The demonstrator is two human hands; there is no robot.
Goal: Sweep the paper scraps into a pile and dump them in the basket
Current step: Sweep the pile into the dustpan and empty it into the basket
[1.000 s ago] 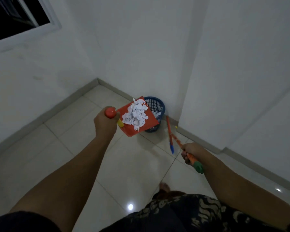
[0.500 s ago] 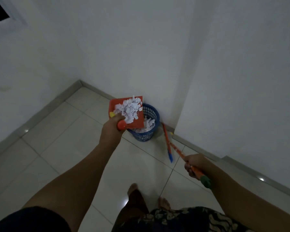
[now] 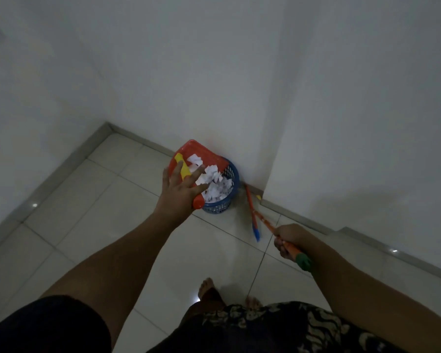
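White walls meet a pale tiled floor (image 3: 92, 220) at the corner where the blue basket (image 3: 219, 206) stands. My left hand (image 3: 180, 192) holds the orange dustpan (image 3: 201, 152) by its yellow-and-orange handle, some fingers stretched out along it, tipping it over the basket so the white paper scraps (image 3: 212, 176) lie partly on the pan and partly inside the basket. My right hand (image 3: 288, 240) is curled tightly round the orange broom handle (image 3: 294, 249) near its green end, beside a blue-tipped orange stick (image 3: 252, 215).
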